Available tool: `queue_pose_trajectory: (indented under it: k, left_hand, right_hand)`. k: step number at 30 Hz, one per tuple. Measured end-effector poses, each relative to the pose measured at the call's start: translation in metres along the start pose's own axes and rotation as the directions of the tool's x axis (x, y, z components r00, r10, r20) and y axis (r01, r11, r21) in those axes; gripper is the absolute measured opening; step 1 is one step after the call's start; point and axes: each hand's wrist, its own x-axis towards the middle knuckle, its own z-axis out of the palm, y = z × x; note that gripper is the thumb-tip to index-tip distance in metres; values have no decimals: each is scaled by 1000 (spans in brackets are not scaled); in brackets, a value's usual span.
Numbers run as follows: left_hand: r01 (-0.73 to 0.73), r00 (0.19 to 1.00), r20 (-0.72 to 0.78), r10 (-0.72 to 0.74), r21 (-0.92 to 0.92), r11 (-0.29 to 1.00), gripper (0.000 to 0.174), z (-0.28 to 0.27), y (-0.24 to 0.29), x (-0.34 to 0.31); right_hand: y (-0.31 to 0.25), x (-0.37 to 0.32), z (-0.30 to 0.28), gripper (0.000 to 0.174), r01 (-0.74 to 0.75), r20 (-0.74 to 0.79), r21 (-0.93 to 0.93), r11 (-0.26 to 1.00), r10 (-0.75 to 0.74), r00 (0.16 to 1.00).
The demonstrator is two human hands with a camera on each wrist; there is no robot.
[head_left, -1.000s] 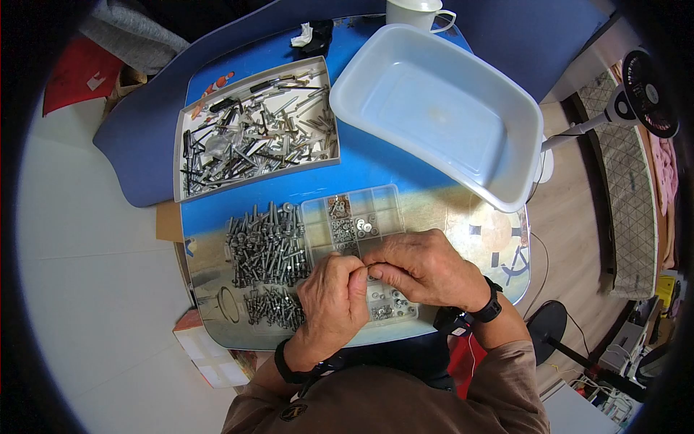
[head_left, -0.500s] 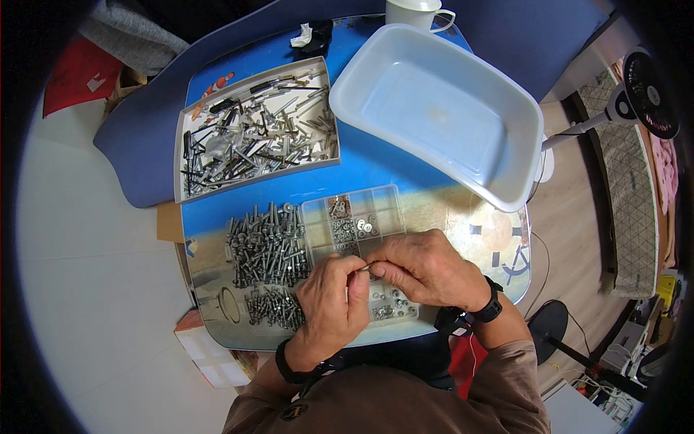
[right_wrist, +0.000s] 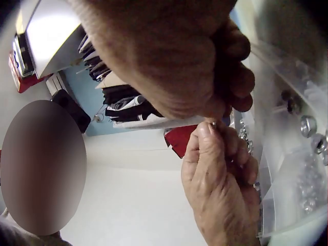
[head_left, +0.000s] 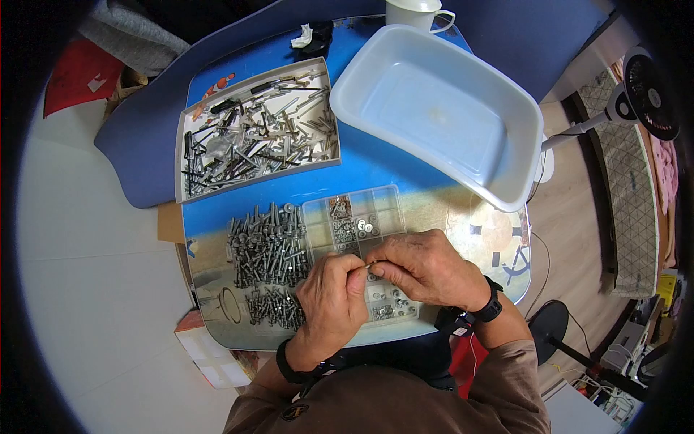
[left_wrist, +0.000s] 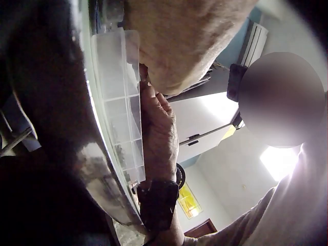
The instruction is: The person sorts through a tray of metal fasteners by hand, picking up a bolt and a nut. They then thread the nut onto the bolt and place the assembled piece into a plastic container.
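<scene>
Over the clear divided plastic organizer [head_left: 383, 197], my left hand [head_left: 334, 293] and right hand [head_left: 428, 269] meet fingertip to fingertip. Thumb and forefinger of each pinch a small silver metal piece [head_left: 369, 265], mostly hidden by the fingers; its exact kind I cannot tell. Washers [head_left: 366, 225] and nuts [right_wrist: 308, 125] lie in the organizer's compartments. Left of the organizer is a large pile of bolts [head_left: 266, 246], with a pile of shorter bolts [head_left: 276, 307] nearer the body, beside my left hand.
A shallow white box [head_left: 258, 176] of mixed screws and bolts sits at the back left. At the back right stands a big translucent plastic tub [head_left: 441, 108], a white lidded mug [head_left: 412, 14] behind it. A fan [head_left: 647, 94] is off the table's right side.
Both hands stay in place over the organizer, with slight finger movements around the small metal piece. A bit of it now shows between the fingertips.
</scene>
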Motion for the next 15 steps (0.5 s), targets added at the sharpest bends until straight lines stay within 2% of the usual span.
queue_pose_trajectory:
  k: [5, 7, 15]
  left_hand:
    - [-25, 1000, 5, 25, 16, 1000, 12, -1, 0, 0]
    - [22, 999, 30, -19, -86, 996, 10, -5, 8, 3]
    - [-35, 999, -15, 34, -34, 999, 9, 0, 0, 0]
  right_hand:
    - [0, 0, -1, 14, 0, -28, 19, 1000, 0, 1000]
    - [0, -1, -1, 13, 4, -20, 25, 1000, -4, 1000]
    - [2, -1, 1, 15, -4, -32, 23, 1000, 4, 999]
